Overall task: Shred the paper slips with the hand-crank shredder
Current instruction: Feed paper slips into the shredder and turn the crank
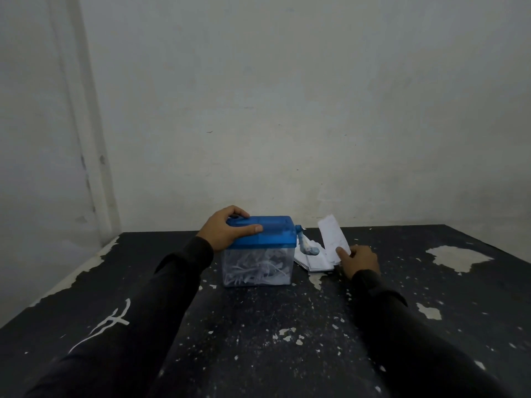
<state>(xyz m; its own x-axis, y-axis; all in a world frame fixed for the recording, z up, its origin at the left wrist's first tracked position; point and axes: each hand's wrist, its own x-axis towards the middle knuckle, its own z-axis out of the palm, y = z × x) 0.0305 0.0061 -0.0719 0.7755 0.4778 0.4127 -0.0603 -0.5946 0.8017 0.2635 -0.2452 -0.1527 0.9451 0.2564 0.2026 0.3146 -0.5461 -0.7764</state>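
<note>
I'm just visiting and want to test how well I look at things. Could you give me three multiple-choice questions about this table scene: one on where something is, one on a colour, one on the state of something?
1. Where does the pile of paper slips lie?
A. to the right of the shredder
B. on top of the shredder
C. at the table's near edge

2. What colour is the shredder's lid?
A. red
B. blue
C. green

3. What is in the shredder's clear bin?
A. nothing
B. water
C. paper shreds

Answers:
1. A: the slips sit on the table just past the crank.
2. B: the lid under the left hand is blue.
3. C: white strips show through the wall, while the right hand lifts one slip.
</note>
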